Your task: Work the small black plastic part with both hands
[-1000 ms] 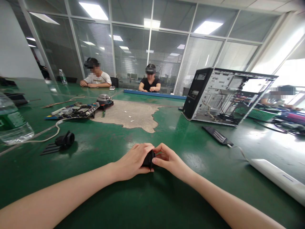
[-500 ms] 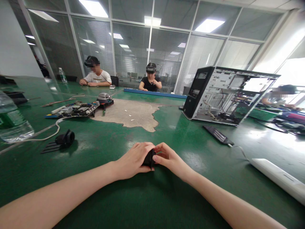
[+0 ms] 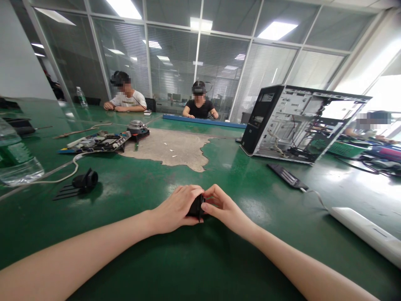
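Note:
Between my two hands, low over the green table (image 3: 175,267), is a small black part (image 3: 194,207), mostly covered by my fingers, so its kind cannot be told. My left hand (image 3: 177,209) wraps over its top and left side, with the thumb beneath. From the right, my right hand (image 3: 221,205) pinches its edge between thumb and fingers. Farther left on the table lies a black plastic piece (image 3: 82,182) with a round opening and long prongs.
A circuit board (image 3: 97,142) with a round cooler (image 3: 137,127) lies back left, near a water bottle (image 3: 17,156). An open computer case (image 3: 266,121) stands at right. A black slotted piece (image 3: 286,175) and a white power strip (image 3: 366,232) lie before it. Two people sit opposite.
My hands keep their hold on the black part with hardly any movement. Across the table, the person in black has lowered a raised hand outward from near the chest.

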### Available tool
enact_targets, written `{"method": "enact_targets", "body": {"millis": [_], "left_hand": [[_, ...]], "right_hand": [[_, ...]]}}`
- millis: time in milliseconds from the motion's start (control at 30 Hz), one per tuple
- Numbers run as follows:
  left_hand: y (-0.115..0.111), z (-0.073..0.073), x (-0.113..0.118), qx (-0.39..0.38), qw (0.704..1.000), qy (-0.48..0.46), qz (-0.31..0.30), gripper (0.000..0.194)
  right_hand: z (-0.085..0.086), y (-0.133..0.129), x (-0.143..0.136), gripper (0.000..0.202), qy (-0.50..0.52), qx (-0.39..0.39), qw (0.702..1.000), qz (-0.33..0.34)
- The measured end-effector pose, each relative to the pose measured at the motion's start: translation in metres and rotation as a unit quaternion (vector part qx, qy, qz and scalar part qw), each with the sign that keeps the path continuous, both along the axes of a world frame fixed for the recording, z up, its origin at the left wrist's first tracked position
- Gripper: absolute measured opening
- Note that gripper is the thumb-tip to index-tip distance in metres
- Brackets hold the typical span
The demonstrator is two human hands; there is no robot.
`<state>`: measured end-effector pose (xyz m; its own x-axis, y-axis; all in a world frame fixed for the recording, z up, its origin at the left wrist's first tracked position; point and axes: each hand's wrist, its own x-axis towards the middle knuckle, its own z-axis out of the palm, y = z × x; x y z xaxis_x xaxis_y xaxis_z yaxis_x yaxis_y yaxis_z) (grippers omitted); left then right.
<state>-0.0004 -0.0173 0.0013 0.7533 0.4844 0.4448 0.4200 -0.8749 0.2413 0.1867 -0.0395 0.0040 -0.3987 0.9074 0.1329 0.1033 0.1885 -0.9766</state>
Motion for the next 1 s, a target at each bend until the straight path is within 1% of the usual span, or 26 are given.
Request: {"method": "enact_targets", "body": {"millis": [100,233,333,500,667,800,867,933,1000], "left_hand": [[0.0,0.0,0.0,0.002,1.0,0.002,0.001,0.057],[0.0,0.0,0.0,0.004,1.0,0.003,0.002,0.058],[0.0,-0.001,0.0,0.002,1.0,0.005,0.001,0.058],[0.001,-0.001,0.0,0.005,1.0,0.005,0.002,0.057],[0.001,-0.001,0.0,0.004,1.0,0.005,0.004,0.056],[0.001,0.0,0.001,0.003,1.0,0.003,0.003,0.056],[0.001,0.0,0.001,0.002,1.0,0.003,0.003,0.058],[0.001,0.0,0.001,0.0,1.0,0.004,0.004,0.058],[0.001,0.0,0.0,-0.001,1.0,0.002,0.003,0.058]], "right_hand": [[-0.003,0.002,0.001,0.025,0.005,-0.021,1.0,0.016],[0.003,-0.002,0.002,0.027,-0.007,0.004,0.999,0.031],[0.007,-0.004,0.002,0.031,-0.013,0.007,0.999,0.037],[0.005,-0.002,-0.001,0.024,0.002,0.009,1.0,0.014],[-0.001,0.002,-0.002,0.026,-0.009,-0.01,1.0,-0.002],[0.004,-0.002,-0.001,0.024,-0.011,0.0,1.0,0.019],[0.008,-0.004,0.0,0.028,-0.01,-0.002,0.999,0.03],[0.01,-0.006,0.0,0.03,-0.012,-0.001,0.999,0.03],[0.009,-0.006,-0.001,0.028,-0.009,0.003,1.0,0.021]]}}
